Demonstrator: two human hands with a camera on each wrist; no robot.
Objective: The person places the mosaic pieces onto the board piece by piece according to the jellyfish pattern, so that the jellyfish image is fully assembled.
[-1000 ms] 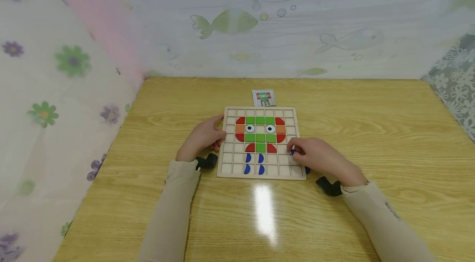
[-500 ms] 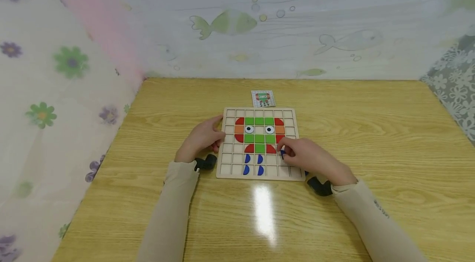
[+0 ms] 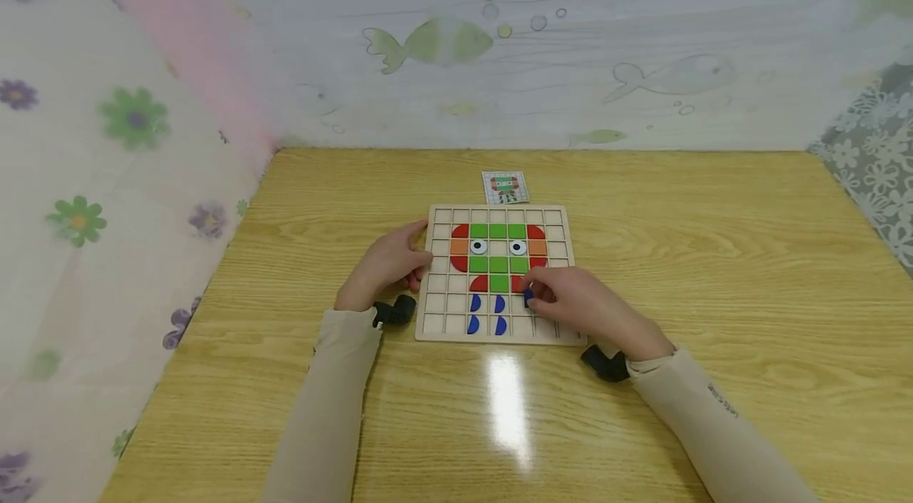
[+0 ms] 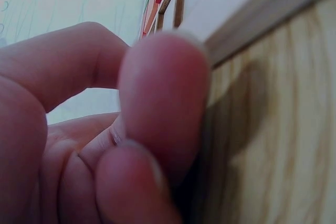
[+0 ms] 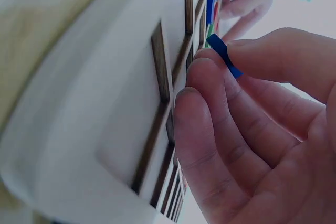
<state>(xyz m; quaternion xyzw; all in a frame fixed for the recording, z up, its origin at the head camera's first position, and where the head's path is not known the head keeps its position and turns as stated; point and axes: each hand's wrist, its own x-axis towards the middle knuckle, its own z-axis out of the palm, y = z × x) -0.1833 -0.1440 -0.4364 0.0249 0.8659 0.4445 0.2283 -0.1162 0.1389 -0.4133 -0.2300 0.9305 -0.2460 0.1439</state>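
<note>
A wooden grid board (image 3: 438, 305) lies on the table in the head view. Set in it are green squares (image 3: 498, 264), red rounded pieces (image 3: 460, 264), orange squares, two eye discs (image 3: 479, 247) and several blue half-round pieces (image 3: 500, 325). My left hand (image 3: 388, 261) rests against the board's left edge, thumb and forefinger touching it. Over the lower right of the board, my right hand (image 3: 578, 297) pinches a small blue half-round piece (image 5: 224, 56) between thumb and fingers. In the right wrist view this piece is tilted and seen edge-on, near the board's surface.
A small pattern card (image 3: 506, 188) with a similar coloured figure lies just beyond the board. The wooden table (image 3: 678, 218) stretches out on both sides. Patterned walls stand behind and to the left. Black wrist devices (image 3: 605, 364) sit beside both wrists.
My right hand has moved left across the board with the blue half-round piece, from the right columns to just below the right red piece. The left hand has stayed at the board's edge.
</note>
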